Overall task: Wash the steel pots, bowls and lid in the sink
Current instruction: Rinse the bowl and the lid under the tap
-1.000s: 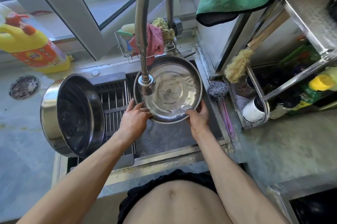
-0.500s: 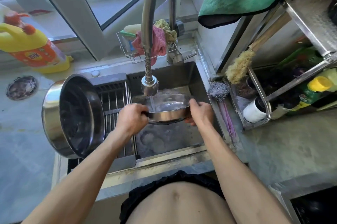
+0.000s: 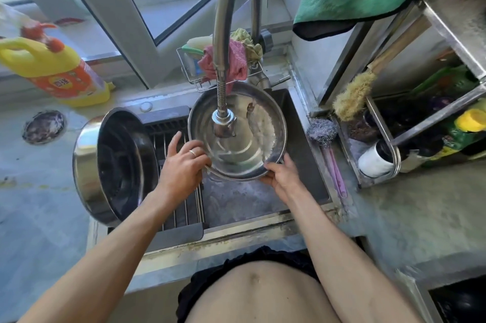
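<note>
- I hold the steel bowl (image 3: pixel 238 136) over the sink (image 3: pixel 302 117), tipped so its open inside faces me and its far rim stands higher than the near rim.
- My left hand (image 3: pixel 181 165) grips the bowl's lower left rim; the fingers curl around the edge, and one finger points up beside it toward the drain rack (image 3: pixel 171 144).
- My right hand (image 3: pixel 282 176) grips the lower right rim from below, thumb on the inner edge and fingers under the outside.
- Both hands sit on the near arc of the rim, so the bowl's body lies away from me, up and forward from my palms.
- The tap head (image 3: pixel 223 123) hangs in front of the bowl's middle, a little left of centre, so the spout points into the hollow. I cannot tell whether water is running.
- The bowl is round, so no long axis matters here; the tilt does. I judge that lowering the far rim would let it catch water, and tipping it further toward me would pour it out over the near rim between my hands.
- The big steel pot (image 3: pixel 115 165) lies on its side on the rack, touching nothing I hold, closest to my left hand.
- The steel scrubber (image 3: pixel 322 130) rests on the counter edge just beyond my right hand, which is the nearer one to it.
</note>
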The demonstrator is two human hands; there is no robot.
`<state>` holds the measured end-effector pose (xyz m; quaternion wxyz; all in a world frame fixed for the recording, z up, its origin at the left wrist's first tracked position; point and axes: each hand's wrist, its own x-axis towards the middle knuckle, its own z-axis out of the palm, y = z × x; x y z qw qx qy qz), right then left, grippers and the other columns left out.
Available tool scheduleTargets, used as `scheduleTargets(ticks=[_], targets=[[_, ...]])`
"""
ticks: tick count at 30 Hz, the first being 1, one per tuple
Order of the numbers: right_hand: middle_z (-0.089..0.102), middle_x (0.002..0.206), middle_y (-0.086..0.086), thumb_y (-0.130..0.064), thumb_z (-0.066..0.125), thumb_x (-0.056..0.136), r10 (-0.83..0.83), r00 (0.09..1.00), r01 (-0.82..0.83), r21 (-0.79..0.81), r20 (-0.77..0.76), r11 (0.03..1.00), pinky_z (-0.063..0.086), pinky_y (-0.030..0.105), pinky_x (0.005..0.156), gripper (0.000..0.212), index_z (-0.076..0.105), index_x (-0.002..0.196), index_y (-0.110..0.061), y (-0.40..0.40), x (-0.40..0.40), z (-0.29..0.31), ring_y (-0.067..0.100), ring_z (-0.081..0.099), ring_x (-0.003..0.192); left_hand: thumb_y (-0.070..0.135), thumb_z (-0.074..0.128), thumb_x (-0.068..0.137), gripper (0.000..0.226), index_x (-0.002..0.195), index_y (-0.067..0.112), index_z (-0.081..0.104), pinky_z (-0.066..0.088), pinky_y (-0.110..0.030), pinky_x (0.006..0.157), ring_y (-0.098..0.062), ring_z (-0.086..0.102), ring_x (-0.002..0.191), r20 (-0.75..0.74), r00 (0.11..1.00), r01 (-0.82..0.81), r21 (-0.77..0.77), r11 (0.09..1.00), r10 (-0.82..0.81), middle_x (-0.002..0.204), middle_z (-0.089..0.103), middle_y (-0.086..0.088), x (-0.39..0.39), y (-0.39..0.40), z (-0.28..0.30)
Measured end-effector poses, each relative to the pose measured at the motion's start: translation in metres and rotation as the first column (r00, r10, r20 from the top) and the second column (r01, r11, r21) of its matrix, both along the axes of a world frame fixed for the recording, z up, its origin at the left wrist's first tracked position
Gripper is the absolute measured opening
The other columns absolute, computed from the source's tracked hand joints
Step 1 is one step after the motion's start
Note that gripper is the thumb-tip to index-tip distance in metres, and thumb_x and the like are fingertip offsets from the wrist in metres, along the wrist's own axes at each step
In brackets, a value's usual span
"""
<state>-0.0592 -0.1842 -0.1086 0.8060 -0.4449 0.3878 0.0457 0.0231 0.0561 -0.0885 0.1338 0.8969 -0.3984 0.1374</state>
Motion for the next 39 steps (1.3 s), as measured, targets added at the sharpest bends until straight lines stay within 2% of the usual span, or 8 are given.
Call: scheduleTargets(ticks=[6, 10, 17, 21, 27, 30, 34, 39], targets=[[0.073, 0.099, 0.003, 0.010, 0.067, 0.079, -0.053, 0.997, 0.063, -0.261, 0.047, 0.963, 0.061, 0.036, 0.063, 0.058, 0.060, 0.126, -0.022, -0.012, -0.004, 0.027, 0.022, 0.071, 0.085, -0.007, 0.053, 0.068, 0.036, 0.082, 0.014, 0.078, 0.008, -0.058, 0.118, -0.030, 0.068, 0.111, -0.372, 0.896, -0.242, 0.041, 0.969, 0.240, 0.091, 0.076, -0.003, -0.022, -0.021, -0.040], [0.073, 0.081, -0.008, -0.019, 0.077, 0.069, 0.005, 0.998, -0.038, -0.609, -0.055, 0.792, 0.061, 0.049, 0.069, 0.023, 0.065, 0.080, -0.034, -0.024, 0.000, 0.044, 0.018, 0.071, 0.080, -0.011, 0.049, 0.076, 0.044, 0.094, 0.016, 0.079, 0.009, -0.055, 0.123, -0.025, 0.061, 0.119, -0.644, 0.718, -0.317, 0.034, 0.948, 0.263, 0.101, 0.074, 0.001, -0.044, -0.050, -0.050], [0.072, 0.069, -0.001, -0.047, 0.071, 0.062, 0.015, 0.950, -0.242, -0.707, -0.311, 0.664, 0.061, 0.042, 0.055, 0.029, 0.067, 0.071, -0.019, -0.039, 0.005, 0.051, 0.022, 0.070, 0.055, 0.011, 0.038, 0.067, 0.046, 0.083, 0.007, 0.081, 0.044, -0.041, 0.098, -0.030, 0.063, 0.085, -0.823, 0.549, -0.389, -0.096, 0.916, 0.147, 0.077, 0.074, -0.008, -0.064, -0.057, -0.049], [0.073, 0.075, 0.008, -0.043, 0.068, 0.077, 0.035, 0.944, -0.237, -0.602, -0.327, 0.763, 0.058, 0.035, 0.048, 0.030, 0.066, 0.080, -0.013, -0.037, 0.015, 0.042, 0.025, 0.071, 0.052, 0.001, 0.044, 0.075, 0.030, 0.061, 0.011, 0.068, 0.044, -0.026, 0.059, -0.005, 0.055, 0.059, -0.922, 0.387, -0.653, -0.259, 0.712, 0.019, 0.056, 0.061, 0.011, -0.066, -0.059, -0.033], [0.067, 0.085, 0.007, -0.022, 0.057, 0.095, 0.095, 0.964, -0.207, -0.479, -0.247, 0.853, 0.050, 0.026, 0.050, 0.013, 0.062, 0.102, -0.012, -0.025, 0.021, 0.016, 0.018, 0.066, 0.062, -0.015, 0.032, 0.074, 0.032, 0.070, 0.005, 0.057, 0.037, -0.024, 0.055, -0.023, 0.052, 0.067, -0.976, -0.091, -0.981, 0.054, 0.188, -0.195, 0.068, 0.059, -0.007, -0.051, -0.074, -0.036], [0.064, 0.081, 0.001, -0.023, 0.058, 0.094, 0.142, 0.941, -0.289, -0.508, -0.308, 0.811, 0.048, 0.026, 0.050, 0.017, 0.063, 0.108, -0.014, -0.021, 0.019, 0.004, 0.014, 0.062, 0.063, -0.008, 0.030, 0.056, 0.023, 0.065, 0.012, 0.036, 0.043, -0.029, 0.067, -0.026, 0.051, 0.075, -0.942, -0.196, -0.976, 0.213, -0.036, -0.273, 0.076, 0.050, -0.007, -0.047, -0.065, -0.045], [0.064, 0.080, 0.000, -0.019, 0.057, 0.092, 0.225, 0.904, -0.391, -0.489, -0.364, 0.780, 0.050, 0.026, 0.054, 0.019, 0.062, 0.110, -0.015, -0.015, 0.019, 0.002, 0.015, 0.063, 0.067, -0.008, 0.024, 0.054, 0.030, 0.066, 0.012, 0.042, 0.058, -0.042, 0.088, -0.024, 0.066, 0.082, -0.883, -0.218, -0.932, 0.315, -0.181, -0.417, 0.087, 0.060, -0.007, -0.047, -0.050, -0.047], [0.068, 0.095, 0.003, -0.020, 0.059, 0.089, 0.364, 0.848, -0.522, -0.486, -0.386, 0.701, 0.057, 0.033, 0.068, 0.036, 0.058, 0.125, -0.018, -0.004, 0.025, 0.001, 0.017, 0.068, 0.073, -0.004, 0.023, 0.056, 0.052, 0.093, 0.002, 0.060, 0.050, -0.057, 0.100, -0.038, 0.066, 0.098, -0.821, -0.281, -0.908, 0.395, -0.141, -0.497, 0.108, 0.066, -0.020, -0.052, -0.057, -0.026]])
